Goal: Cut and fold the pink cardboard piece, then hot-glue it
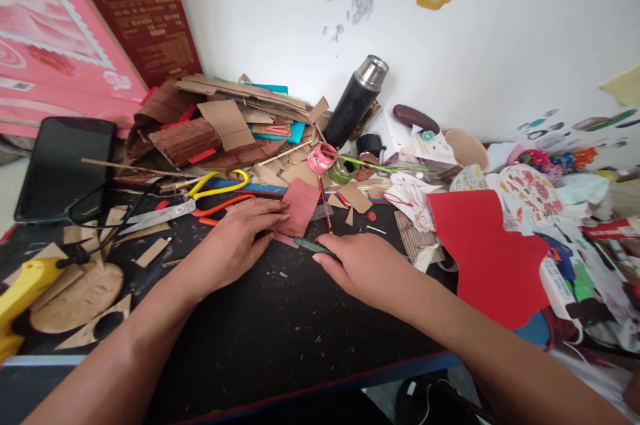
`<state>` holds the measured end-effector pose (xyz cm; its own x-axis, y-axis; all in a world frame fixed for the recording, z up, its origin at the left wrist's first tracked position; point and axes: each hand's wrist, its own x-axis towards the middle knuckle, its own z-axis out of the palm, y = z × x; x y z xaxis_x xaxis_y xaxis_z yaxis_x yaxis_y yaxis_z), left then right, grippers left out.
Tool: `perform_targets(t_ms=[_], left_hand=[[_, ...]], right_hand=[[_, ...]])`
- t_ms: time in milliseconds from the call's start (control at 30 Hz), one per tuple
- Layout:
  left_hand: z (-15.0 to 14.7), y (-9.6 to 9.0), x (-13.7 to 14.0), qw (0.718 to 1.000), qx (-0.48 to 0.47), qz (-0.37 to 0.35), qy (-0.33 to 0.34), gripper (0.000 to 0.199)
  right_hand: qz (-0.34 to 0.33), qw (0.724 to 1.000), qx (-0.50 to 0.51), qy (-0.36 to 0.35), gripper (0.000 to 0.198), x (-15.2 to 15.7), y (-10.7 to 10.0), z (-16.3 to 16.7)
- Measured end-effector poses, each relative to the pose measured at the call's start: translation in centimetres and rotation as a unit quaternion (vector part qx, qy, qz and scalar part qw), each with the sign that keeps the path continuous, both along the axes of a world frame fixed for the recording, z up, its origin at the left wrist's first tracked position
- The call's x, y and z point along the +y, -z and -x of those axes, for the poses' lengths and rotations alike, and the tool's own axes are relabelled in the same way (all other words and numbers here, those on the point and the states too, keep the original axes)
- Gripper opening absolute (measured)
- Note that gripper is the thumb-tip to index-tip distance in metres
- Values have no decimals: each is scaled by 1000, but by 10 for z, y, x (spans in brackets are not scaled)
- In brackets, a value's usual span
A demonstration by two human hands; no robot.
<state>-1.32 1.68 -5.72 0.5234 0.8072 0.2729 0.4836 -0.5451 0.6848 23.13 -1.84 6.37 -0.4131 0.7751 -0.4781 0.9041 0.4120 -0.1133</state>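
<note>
My left hand (245, 235) presses a small pink piece of card (301, 201) against the black tabletop, its fingers closed together at the card's left edge. A narrow pink strip (287, 239) lies just below that card, by my left fingertips. In my right hand (367, 268) is a slim dark-green knife-like tool (313, 246), gripped between thumb and fingers. Its tip points left and meets the strip; I cannot make out a blade. Behind my right hand lie a thin red stick (325, 205) and a grey flat piece (320, 213), partly under the card.
Yellow-handled scissors (195, 195) and an orange-handled pair (220, 208) lie left of the card. Behind stand a pink paint jar (322, 157), a green jar (343, 170) and a black thermos (355, 101). Red sheet (490, 251) lies right; a yellow glue gun (30, 291) left.
</note>
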Motion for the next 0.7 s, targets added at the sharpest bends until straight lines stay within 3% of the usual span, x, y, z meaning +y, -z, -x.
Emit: perform_targets(t_ms=[700], left_hand=[[-2,-3,-1,1000,0,-4,1,36]], right_hand=[[-21,999,-15,-23,29,4,4,3]])
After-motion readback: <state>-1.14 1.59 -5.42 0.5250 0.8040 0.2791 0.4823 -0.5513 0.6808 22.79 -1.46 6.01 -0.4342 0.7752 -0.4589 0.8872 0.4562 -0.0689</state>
